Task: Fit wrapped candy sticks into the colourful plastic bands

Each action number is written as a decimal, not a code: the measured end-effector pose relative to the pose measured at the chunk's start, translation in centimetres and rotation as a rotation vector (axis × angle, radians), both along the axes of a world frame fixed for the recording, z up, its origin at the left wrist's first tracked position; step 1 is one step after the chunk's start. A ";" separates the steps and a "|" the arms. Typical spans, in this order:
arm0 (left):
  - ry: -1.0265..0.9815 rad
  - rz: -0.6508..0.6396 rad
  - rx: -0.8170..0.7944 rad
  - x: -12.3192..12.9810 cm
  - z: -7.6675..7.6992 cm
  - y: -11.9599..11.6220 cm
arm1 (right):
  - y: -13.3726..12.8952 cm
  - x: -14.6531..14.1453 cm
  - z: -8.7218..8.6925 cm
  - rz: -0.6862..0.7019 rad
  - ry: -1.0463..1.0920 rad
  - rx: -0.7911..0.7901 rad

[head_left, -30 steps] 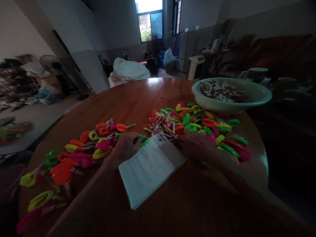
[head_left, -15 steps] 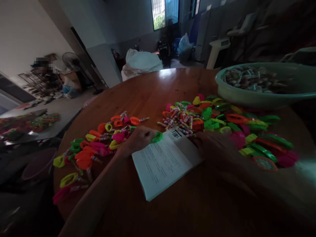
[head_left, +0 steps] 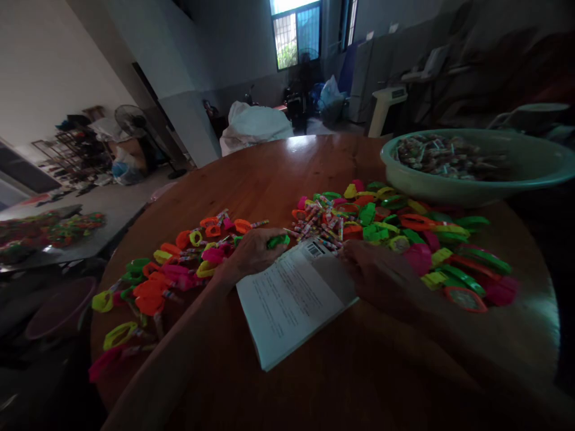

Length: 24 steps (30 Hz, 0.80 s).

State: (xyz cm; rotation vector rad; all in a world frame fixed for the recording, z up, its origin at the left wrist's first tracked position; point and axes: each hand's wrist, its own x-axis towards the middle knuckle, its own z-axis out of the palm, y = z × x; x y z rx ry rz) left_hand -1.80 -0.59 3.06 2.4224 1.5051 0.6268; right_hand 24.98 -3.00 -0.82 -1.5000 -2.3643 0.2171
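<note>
My left hand (head_left: 253, 254) is closed around a green plastic toy watch band (head_left: 278, 240), held above the top left corner of a stack of printed paper (head_left: 287, 305). My right hand (head_left: 372, 269) is at the stack's upper right edge, dark, with its fingers bent together; what they hold, if anything, is hidden. Between the hands, just past the stack, lies a heap of small wrapped candy rolls (head_left: 317, 221). To the right spreads a pile of bright plastic watch bands (head_left: 420, 251). On the left lie several bands with candy rolls attached (head_left: 150, 296).
A large green basin (head_left: 471, 188) of wrapped pieces stands on the round wooden table (head_left: 278, 173) at the right. Another table with colourful pieces (head_left: 74, 233) is at the far left, above a pink tub (head_left: 63, 308). A white sack (head_left: 256, 123) sits behind the table.
The view has shifted slightly. My left hand still holds the green band, which has turned and sits closer in the fingers. My right hand has drawn its fingers together near the candy rolls.
</note>
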 end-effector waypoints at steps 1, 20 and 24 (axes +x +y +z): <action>-0.051 0.028 0.049 0.0 -0.6 0.2 | -0.2 -0.5 0.0 0.074 0.044 0.013; -0.218 0.047 0.114 -2.7 -2.9 -1.4 | 0.4 -6.0 -0.8 0.259 -0.026 0.091; -0.225 0.010 0.067 -3.1 -3.0 -1.8 | 0.9 -6.4 -1.2 0.270 0.069 0.107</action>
